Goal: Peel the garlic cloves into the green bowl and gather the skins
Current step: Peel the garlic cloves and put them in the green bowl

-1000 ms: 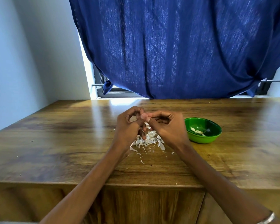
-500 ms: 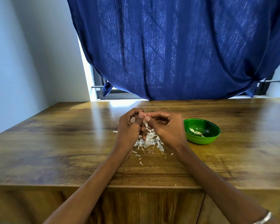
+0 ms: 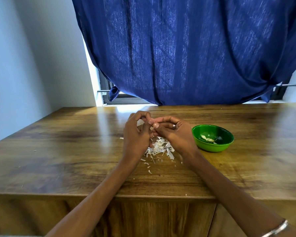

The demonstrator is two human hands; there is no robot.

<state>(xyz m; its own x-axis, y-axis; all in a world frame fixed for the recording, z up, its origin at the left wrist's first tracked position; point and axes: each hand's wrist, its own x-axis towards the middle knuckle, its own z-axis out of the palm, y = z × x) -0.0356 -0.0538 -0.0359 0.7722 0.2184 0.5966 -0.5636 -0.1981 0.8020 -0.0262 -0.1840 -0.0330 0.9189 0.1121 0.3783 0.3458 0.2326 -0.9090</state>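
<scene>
Above the middle of the table, the small garlic clove is being worked between both hands, though it is almost wholly hidden by the fingertips and only a pale sliver is showing. The left hand (image 3: 137, 134) is curling its fingers and pinching toward the meeting point, and the right hand (image 3: 174, 132), wearing a silver ring, is pinching back against it with thumb and forefinger pressed together; which hand is bearing the clove and which is pulling skin I cannot tell. Compared with a second ago the hands are sitting in nearly the same place, only the thumbs are shifting against each other, so the peeling is likely mid-clove rather than finished. Directly beneath the hands, the loose heap of white papery garlic skins (image 3: 161, 147) is lying on the wood, with stray flakes trailing toward the near edge, looking much as it did a moment before. Just right of the right hand, the round green plastic bowl (image 3: 225, 144) is holding a few peeled pale cloves (image 3: 208, 138), no more than earlier, so nothing new is going in yet. The brown wooden table (image 3: 58, 151) is stretching left and far toward the dark blue cloth curtain (image 3: 186, 57) hanging over the window.
</scene>
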